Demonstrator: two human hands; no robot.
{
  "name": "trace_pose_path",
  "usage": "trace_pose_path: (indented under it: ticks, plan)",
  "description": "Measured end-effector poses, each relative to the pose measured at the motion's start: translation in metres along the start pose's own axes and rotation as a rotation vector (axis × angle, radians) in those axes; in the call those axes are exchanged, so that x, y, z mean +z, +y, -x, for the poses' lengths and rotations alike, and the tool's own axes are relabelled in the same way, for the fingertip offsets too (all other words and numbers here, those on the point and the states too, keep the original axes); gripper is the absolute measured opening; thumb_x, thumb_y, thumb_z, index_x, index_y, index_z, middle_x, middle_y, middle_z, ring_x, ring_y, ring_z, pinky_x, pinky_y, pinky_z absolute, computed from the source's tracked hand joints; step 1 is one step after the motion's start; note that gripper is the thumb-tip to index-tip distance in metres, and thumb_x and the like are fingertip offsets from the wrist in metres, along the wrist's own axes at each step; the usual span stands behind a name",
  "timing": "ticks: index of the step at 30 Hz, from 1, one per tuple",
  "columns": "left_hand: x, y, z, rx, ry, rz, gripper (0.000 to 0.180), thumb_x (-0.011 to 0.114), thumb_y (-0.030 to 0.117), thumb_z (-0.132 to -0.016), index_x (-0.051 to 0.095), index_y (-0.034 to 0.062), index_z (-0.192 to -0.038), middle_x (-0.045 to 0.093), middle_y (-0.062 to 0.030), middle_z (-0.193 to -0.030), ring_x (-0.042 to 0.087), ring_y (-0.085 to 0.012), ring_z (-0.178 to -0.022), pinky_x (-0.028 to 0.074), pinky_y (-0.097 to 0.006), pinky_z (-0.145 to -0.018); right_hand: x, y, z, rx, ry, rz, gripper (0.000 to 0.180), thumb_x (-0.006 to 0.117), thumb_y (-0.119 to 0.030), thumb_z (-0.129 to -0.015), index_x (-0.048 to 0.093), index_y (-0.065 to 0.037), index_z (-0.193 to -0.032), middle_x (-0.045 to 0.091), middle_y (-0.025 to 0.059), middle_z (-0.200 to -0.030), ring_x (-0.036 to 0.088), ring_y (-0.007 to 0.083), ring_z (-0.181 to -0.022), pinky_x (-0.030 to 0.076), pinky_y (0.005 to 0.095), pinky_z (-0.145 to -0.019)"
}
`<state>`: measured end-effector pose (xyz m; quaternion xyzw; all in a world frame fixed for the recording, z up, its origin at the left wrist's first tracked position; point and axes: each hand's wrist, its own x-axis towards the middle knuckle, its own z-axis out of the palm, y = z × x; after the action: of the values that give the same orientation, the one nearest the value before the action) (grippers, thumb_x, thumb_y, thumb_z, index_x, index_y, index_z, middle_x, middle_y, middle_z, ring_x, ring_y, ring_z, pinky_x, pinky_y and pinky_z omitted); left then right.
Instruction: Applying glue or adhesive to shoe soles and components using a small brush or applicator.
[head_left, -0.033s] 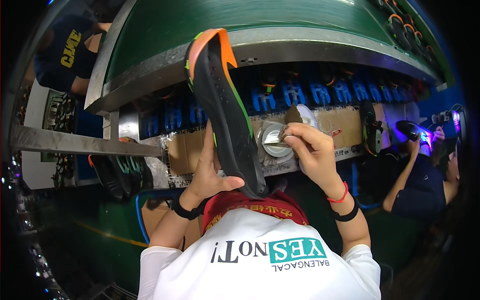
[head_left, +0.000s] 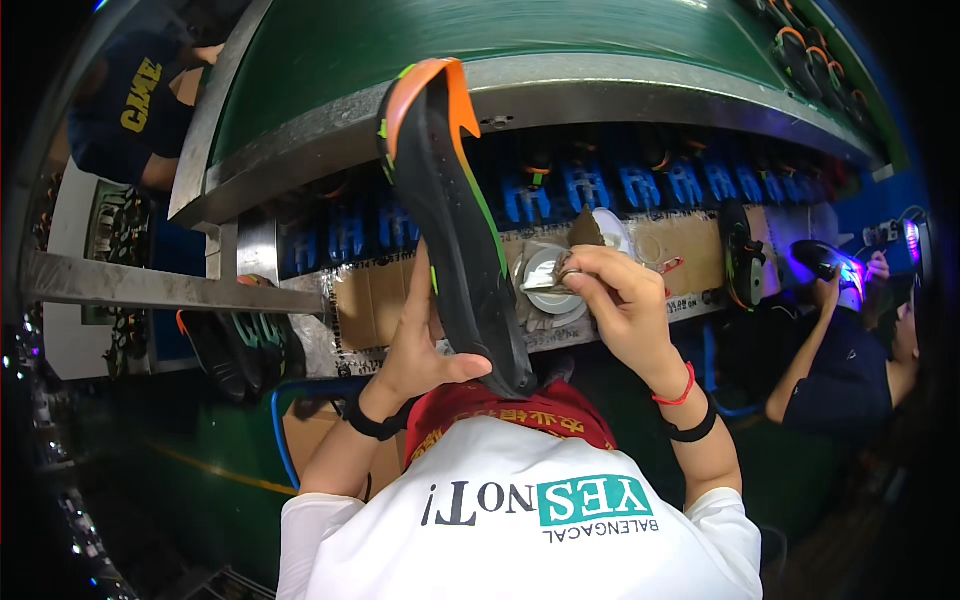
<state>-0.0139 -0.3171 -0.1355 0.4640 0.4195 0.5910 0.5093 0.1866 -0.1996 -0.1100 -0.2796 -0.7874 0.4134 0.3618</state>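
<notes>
My left hand (head_left: 410, 345) grips a long black shoe sole (head_left: 455, 235) near its lower end, with the thumb across the near edge and the other fingers behind it. The sole stands tilted up and away from me, its orange-and-green end at the top. To its right, my right hand (head_left: 625, 305) pinches a small brownish scrap (head_left: 563, 272) between thumb and fingertips; its material is unclear. Below that hand is a round whitish dish or lid (head_left: 552, 298) on the bench. A brown piece of cloth or paper (head_left: 586, 230) lies just beyond my fingers.
A cardboard-covered bench (head_left: 365, 305) runs across under my hands. Beyond it are a row of blue holders (head_left: 640, 185) and a green conveyor (head_left: 600, 30) with a metal edge. Dark shoes (head_left: 740, 255) rest at right and left. One co-worker (head_left: 840, 370) works at right, another (head_left: 135, 110) at far left.
The shoe sole has shifted very slightly to the right in my left hand's grip. Both hands keep their holds.
</notes>
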Motion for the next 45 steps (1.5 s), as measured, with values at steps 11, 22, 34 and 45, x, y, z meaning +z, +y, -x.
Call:
trace_pose_path:
  ticks: [11, 22, 34, 45]
  plan:
    - [0.012, 0.004, -0.004, 0.013, -0.031, 0.015, 0.121, 0.081, 0.033, -0.062, -0.006, 0.0061, -0.14, 0.027, -0.0135, -0.138, 0.04, -0.0223, -0.121, 0.041, -0.033, -0.095, 0.003, -0.013, -0.007, -0.336, 0.0, 0.37, 0.014, 0.064, 0.002, -0.072, 0.058, 0.0, -0.085, 0.061, 0.0125, -0.087, 0.06, 0.0264, -0.065, 0.048, 0.03, -0.054]
    - [0.016, 0.009, 0.002, 0.004, -0.038, 0.028, 0.12, 0.081, 0.032, -0.063, -0.008, 0.0059, -0.14, 0.023, -0.0149, -0.139, 0.035, -0.0234, -0.124, 0.032, -0.035, -0.101, -0.009, -0.013, 0.008, -0.349, -0.074, 0.298, 0.018, 0.066, 0.001, -0.066, 0.059, -0.003, -0.082, 0.061, 0.0117, -0.088, 0.061, 0.0262, -0.065, 0.049, 0.0311, -0.054]
    - [0.098, 0.004, -0.089, -0.036, -0.374, 0.19, 0.089, 0.066, 0.044, -0.073, 0.015, 0.0022, -0.133, 0.031, -0.0125, -0.129, 0.033, -0.0188, -0.12, 0.026, -0.034, -0.101, -0.094, -0.002, 0.062, 0.141, 0.848, -0.187, 0.011, 0.057, -0.005, -0.085, 0.061, 0.004, -0.09, 0.061, 0.005, -0.083, 0.055, 0.0085, -0.068, 0.044, 0.0206, -0.06]
    - [0.203, 0.108, -0.395, 0.836, -0.024, -1.135, 0.035, 0.053, 0.033, -0.086, 0.058, 0.0083, -0.111, 0.06, -0.0114, -0.106, 0.056, -0.0243, -0.095, 0.045, -0.032, -0.081, -0.123, -0.001, 0.124, 0.304, 0.907, -0.063, 0.014, 0.058, -0.008, -0.085, 0.062, 0.001, -0.095, 0.058, 0.0002, -0.074, 0.046, 0.0037, -0.055, 0.036, 0.0173, -0.048]
